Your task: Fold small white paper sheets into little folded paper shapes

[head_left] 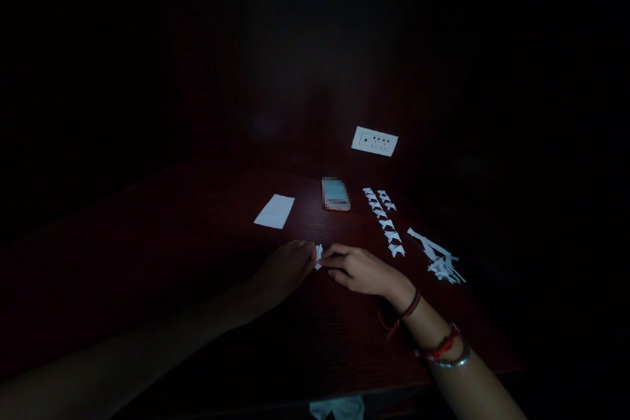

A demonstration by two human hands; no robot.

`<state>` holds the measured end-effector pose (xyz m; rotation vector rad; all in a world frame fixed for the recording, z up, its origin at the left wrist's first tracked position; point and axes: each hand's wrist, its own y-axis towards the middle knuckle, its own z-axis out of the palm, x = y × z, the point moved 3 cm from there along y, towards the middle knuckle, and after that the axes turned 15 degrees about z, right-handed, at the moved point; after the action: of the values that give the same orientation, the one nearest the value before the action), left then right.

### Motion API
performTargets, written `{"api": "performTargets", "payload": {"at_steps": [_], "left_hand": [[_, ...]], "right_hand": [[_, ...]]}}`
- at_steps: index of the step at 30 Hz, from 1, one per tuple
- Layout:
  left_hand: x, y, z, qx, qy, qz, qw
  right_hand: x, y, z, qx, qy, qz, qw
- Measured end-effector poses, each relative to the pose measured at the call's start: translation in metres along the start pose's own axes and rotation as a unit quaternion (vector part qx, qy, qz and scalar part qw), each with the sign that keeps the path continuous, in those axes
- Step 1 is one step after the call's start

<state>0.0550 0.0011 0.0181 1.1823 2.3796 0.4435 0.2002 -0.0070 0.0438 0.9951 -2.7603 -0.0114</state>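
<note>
Between my two hands, low over the dark red table (207,223), is a small folded white piece of paper (319,256). My left hand (291,266) pinches its left side with curled fingers. From the right, the fingertips of my right hand (361,269) press on the same piece, the other fingers bent beneath. Two rows of folded paper pieces (386,224) lie to the right of the hands. Beyond them sits a loose pile of white paper strips and scraps (444,269). A flat white sheet (275,212) rests to the left.
A phone (335,193) with a lit, blurred screen lies behind the hands. Farther back, a white socket plate (375,142) is on the dark wall. Something pale (337,407) shows below the table's front edge. Most of the surroundings are too dark to make out.
</note>
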Motion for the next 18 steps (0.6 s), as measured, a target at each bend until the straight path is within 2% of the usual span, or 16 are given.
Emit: {"api": "performTargets", "payload": {"at_steps": [10, 14, 18], "left_hand": [[0.007, 0.001, -0.001, -0.021, -0.07, -0.043, 0.996], [0.008, 0.002, -0.003, -0.011, -0.046, -0.026, 0.999], [0.012, 0.002, -0.004, -0.005, -0.066, 0.012, 0.998]], "right_hand": [[0.001, 0.0, 0.0, -0.003, 0.004, 0.003, 1.0], [-0.001, 0.0, 0.001, -0.004, 0.007, 0.007, 1.0], [-0.002, 0.0, 0.001, -0.004, 0.014, 0.003, 1.0]]}}
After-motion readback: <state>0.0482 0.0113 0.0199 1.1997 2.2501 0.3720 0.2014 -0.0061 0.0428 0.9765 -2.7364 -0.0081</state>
